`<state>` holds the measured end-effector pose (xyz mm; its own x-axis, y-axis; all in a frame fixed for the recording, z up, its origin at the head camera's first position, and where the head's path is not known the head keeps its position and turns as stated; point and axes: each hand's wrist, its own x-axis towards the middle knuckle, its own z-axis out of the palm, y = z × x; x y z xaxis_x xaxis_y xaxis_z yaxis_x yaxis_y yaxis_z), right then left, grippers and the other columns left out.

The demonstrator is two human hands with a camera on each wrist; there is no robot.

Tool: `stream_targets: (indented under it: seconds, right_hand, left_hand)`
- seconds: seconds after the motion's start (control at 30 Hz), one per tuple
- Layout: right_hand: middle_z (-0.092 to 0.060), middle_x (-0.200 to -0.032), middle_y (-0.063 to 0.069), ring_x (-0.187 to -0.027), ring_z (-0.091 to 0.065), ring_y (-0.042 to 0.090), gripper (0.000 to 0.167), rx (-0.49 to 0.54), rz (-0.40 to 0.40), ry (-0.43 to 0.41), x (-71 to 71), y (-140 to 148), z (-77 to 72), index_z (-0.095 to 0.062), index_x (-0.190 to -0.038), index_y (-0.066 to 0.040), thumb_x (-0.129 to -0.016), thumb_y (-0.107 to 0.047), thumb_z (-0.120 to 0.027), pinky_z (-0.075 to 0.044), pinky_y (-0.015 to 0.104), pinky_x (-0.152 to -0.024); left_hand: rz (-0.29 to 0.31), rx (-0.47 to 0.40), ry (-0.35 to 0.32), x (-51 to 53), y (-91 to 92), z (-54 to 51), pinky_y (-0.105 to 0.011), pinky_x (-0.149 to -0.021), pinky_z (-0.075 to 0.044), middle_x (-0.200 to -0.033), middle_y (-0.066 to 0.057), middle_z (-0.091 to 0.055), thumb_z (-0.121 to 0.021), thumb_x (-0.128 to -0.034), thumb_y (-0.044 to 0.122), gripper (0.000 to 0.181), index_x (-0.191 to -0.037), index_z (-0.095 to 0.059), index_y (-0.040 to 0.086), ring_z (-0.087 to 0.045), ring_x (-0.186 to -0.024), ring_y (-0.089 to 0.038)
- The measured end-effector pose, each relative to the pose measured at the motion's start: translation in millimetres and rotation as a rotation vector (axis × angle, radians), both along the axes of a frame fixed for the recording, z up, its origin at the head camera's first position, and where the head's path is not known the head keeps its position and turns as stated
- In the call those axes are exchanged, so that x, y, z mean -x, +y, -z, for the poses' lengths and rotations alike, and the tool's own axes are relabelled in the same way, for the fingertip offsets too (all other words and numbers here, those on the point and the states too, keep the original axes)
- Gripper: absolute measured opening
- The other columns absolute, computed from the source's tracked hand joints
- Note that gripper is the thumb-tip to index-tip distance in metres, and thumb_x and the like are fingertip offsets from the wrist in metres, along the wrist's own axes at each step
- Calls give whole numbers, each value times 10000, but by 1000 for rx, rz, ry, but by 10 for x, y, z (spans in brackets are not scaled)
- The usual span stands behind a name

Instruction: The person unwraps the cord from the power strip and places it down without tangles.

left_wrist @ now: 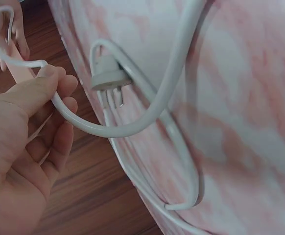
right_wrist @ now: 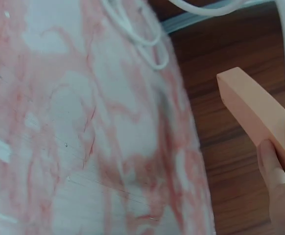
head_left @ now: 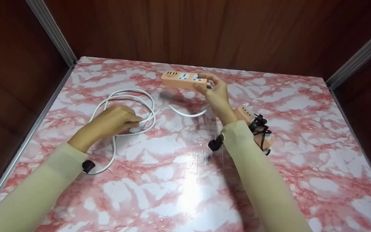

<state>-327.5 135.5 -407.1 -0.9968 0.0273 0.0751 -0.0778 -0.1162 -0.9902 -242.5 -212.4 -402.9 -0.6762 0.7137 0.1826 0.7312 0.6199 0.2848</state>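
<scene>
My right hand (head_left: 217, 91) grips an orange power strip (head_left: 179, 80) by its right end and holds it above the far part of the table. The strip's upper face shows white sockets and a row of dark USB slots. A white cord (head_left: 188, 115) hangs from the gripped end. Over on the left, my left hand (head_left: 118, 120) pinches that white cord between thumb and fingers, as the left wrist view shows. Below those fingers lies the white plug (left_wrist: 110, 73) with its metal prongs, among loose loops of cord. In the right wrist view the strip (right_wrist: 255, 107) shows its plain side.
A second orange power strip (head_left: 244, 113), with a bundled black cord (head_left: 260, 127) across it, lies beside my right forearm. The marbled pink and white table (head_left: 159, 193) is bordered by dark wood panels (head_left: 185, 32) at the back and sides.
</scene>
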Motion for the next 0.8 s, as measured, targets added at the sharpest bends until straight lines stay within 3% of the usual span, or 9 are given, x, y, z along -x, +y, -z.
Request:
stream_targets:
  seconds: [0.2, 0.37, 0.47, 0.6, 0.8]
  right_hand:
    - [-646, -1282, 253, -1054, -683, 260, 336, -51, -31, -7, 168, -135, 139, -720, -1242, 19, -917, 96, -758, -579, 226, -749]
    - [-641, -1314, 260, -1056, -688, 253, 403, -86, -75, 4, 230, -245, 272, -676, -1310, 64, -918, 135, -735, -604, 294, -852]
    - [-623, -1367, 250, -1125, -660, 253, 482, -135, -79, 27, 273, -292, 333, -634, -1363, 61, -902, 153, -741, -589, 312, -910]
    - [-605, -1447, 195, -1238, -613, 239, 592, -299, -61, 28, 308, -339, 356, -576, -1444, 5, -898, 102, -785, -551, 283, -994]
    - [-621, -1459, 161, -1303, -606, 246, 580, -647, -96, -13, 298, -431, 346, -571, -1471, -24, -938, -15, -800, -489, 324, -1101]
  left_hand:
    - [8, 43, -11, 31, 84, 67, -417, -711, -553, -841, -55, -752, -791, -944, 32, 127, -1039, -846, 95, -683, -776, -206]
    - [-17, 36, -34, -15, 86, 97, -443, -756, -591, -903, -72, -780, -805, -933, 35, 185, -1107, -845, 81, -737, -846, -234]
    - [-9, 58, -14, -41, 114, 100, -423, -723, -570, -843, -68, -725, -804, -936, 40, 69, -982, -838, 78, -686, -784, -223]
    - [-3, 101, 15, -62, 170, 104, -391, -670, -520, -787, -60, -633, -815, -922, 40, 110, -837, -769, 91, -585, -721, -200]
    - [-76, 87, -28, -96, 216, 116, -403, -675, -534, -792, -66, -635, -843, -895, 45, 76, -847, -793, 76, -589, -724, -202]
